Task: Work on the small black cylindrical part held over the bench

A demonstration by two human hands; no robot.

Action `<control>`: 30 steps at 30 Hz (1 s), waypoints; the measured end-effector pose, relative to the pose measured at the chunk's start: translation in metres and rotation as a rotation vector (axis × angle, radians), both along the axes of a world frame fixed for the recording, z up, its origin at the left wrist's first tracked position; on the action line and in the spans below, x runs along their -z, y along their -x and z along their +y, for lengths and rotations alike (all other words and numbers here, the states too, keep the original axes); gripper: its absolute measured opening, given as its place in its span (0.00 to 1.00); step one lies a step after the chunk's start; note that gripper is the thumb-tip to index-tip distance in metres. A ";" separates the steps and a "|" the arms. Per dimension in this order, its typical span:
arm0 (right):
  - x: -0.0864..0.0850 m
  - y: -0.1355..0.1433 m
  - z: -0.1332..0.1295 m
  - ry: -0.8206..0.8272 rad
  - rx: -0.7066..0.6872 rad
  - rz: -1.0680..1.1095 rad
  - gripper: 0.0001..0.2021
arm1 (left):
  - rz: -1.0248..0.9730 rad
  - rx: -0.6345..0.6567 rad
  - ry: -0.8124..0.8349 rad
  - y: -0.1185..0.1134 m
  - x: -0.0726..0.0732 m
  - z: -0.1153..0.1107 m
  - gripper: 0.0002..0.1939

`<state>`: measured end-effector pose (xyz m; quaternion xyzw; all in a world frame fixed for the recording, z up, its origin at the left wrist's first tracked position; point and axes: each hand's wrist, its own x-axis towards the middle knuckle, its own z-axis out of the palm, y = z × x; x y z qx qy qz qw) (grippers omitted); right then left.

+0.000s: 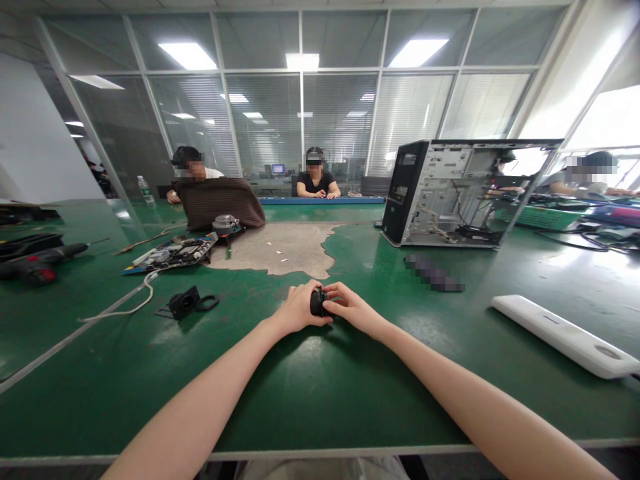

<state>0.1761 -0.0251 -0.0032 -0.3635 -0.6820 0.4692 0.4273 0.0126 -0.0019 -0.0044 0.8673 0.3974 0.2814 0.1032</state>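
Between my two hands is a small round black part [317, 303], just above the green table [310, 407]. My left hand [300, 307] is wrapped round its left side. The fingers of my right hand [346, 305] are bent against its right side, with the thumb on its face. To the left on the table lie a square black part with a round opening [184, 303] and a thin black ring [207, 303].
An open computer case [445, 193] stands at the back right. A white bar-shaped device [565, 333] lies at the right. Circuit boards [175, 253], a cable and a drill [40, 263] lie at the left. People sit beyond the table.
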 end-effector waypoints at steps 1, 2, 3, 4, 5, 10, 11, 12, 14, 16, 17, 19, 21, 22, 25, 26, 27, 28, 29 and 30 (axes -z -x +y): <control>-0.001 -0.001 -0.001 -0.001 -0.023 0.007 0.15 | 0.001 -0.002 0.002 0.000 0.000 0.000 0.30; -0.002 -0.001 -0.002 -0.001 -0.056 0.022 0.16 | 0.003 -0.004 0.005 0.000 -0.001 -0.001 0.30; -0.002 -0.002 -0.003 0.002 -0.088 0.041 0.17 | 0.004 -0.007 0.007 0.000 -0.001 -0.001 0.30; -0.003 -0.002 -0.004 0.007 -0.112 0.057 0.17 | 0.004 -0.009 0.010 0.000 -0.001 -0.001 0.30; -0.003 -0.002 -0.004 0.009 -0.119 0.065 0.16 | 0.003 -0.010 0.011 0.000 -0.001 -0.001 0.30; -0.002 0.001 -0.003 -0.052 -0.018 0.040 0.10 | -0.013 -0.008 0.012 0.000 0.001 0.000 0.31; -0.001 0.002 -0.002 -0.054 -0.010 0.037 0.11 | -0.014 -0.009 0.011 -0.001 0.001 0.000 0.31; 0.000 0.002 -0.002 -0.045 -0.007 0.033 0.12 | -0.012 -0.009 0.011 -0.001 0.001 0.000 0.31; 0.001 0.002 -0.001 -0.011 -0.006 0.023 0.14 | -0.006 -0.005 0.009 0.000 0.000 0.000 0.31; 0.001 0.000 -0.002 0.004 -0.023 0.024 0.15 | -0.003 -0.003 0.009 0.000 -0.001 0.000 0.30; 0.000 0.000 -0.002 0.004 -0.045 0.032 0.16 | -0.001 -0.003 0.010 0.000 -0.001 -0.001 0.30; -0.001 -0.002 -0.004 0.004 -0.101 0.053 0.17 | 0.004 -0.006 0.013 0.000 -0.001 0.000 0.30; -0.003 -0.001 -0.005 0.008 -0.119 0.065 0.16 | 0.006 -0.006 0.011 0.000 0.000 0.000 0.29; -0.003 -0.001 -0.006 0.003 -0.104 0.064 0.14 | 0.005 -0.003 0.009 0.000 0.000 0.000 0.29; -0.003 0.002 -0.005 -0.037 -0.035 0.052 0.10 | -0.005 0.000 0.003 -0.001 0.002 0.001 0.30; -0.002 0.002 -0.004 -0.043 -0.023 0.048 0.10 | -0.006 -0.001 0.003 -0.001 0.002 0.002 0.30; -0.001 0.003 -0.003 -0.039 -0.016 0.043 0.11 | -0.007 -0.004 0.004 -0.001 0.002 0.002 0.30; 0.000 0.003 -0.003 -0.026 -0.013 0.037 0.12 | -0.007 -0.005 0.005 0.000 0.001 0.001 0.30; 0.001 0.002 -0.002 -0.008 -0.010 0.028 0.14 | -0.006 -0.005 0.005 0.000 0.001 0.001 0.30; 0.001 0.002 -0.001 0.007 -0.009 0.020 0.14 | -0.005 -0.005 0.006 0.000 0.000 0.001 0.30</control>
